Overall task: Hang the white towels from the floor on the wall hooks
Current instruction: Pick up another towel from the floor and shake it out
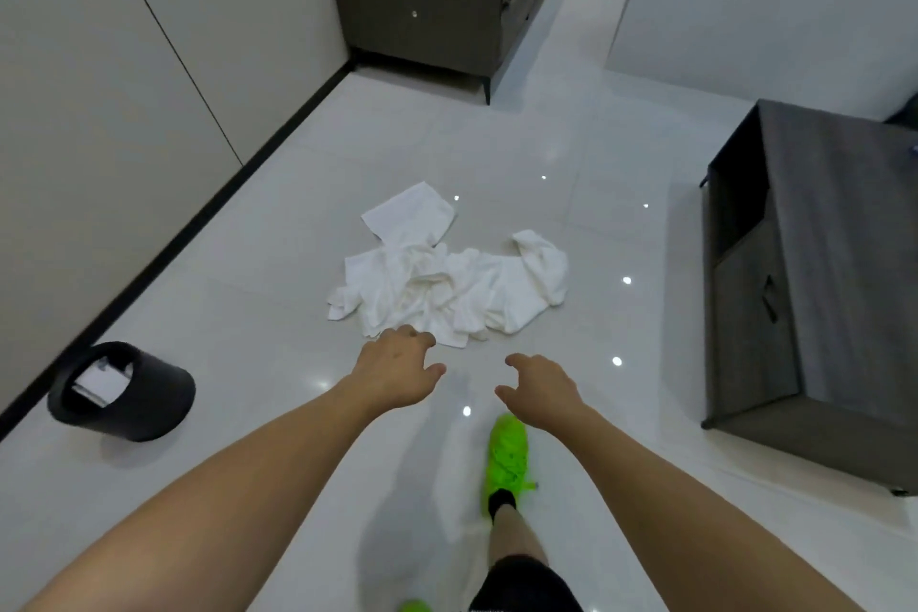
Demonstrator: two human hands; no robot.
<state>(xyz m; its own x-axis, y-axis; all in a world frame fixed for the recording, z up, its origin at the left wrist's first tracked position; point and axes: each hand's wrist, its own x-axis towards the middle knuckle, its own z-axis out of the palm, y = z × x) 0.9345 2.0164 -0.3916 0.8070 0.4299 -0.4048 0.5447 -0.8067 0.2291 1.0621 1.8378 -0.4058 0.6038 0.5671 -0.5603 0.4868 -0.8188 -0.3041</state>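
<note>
Both hands, left hand [397, 370] and right hand [539, 385], are reaching empty, fingers loosely spread; white towels [447, 286] lying just beyond: advisable pinching one edge, lifting singly

Your arms were bare, no sleeves showing down to both hands. You wore dark shorts [521, 584], a short black sock [500, 502], and bright neon-green shoes [506, 455] with matching laces.
</note>
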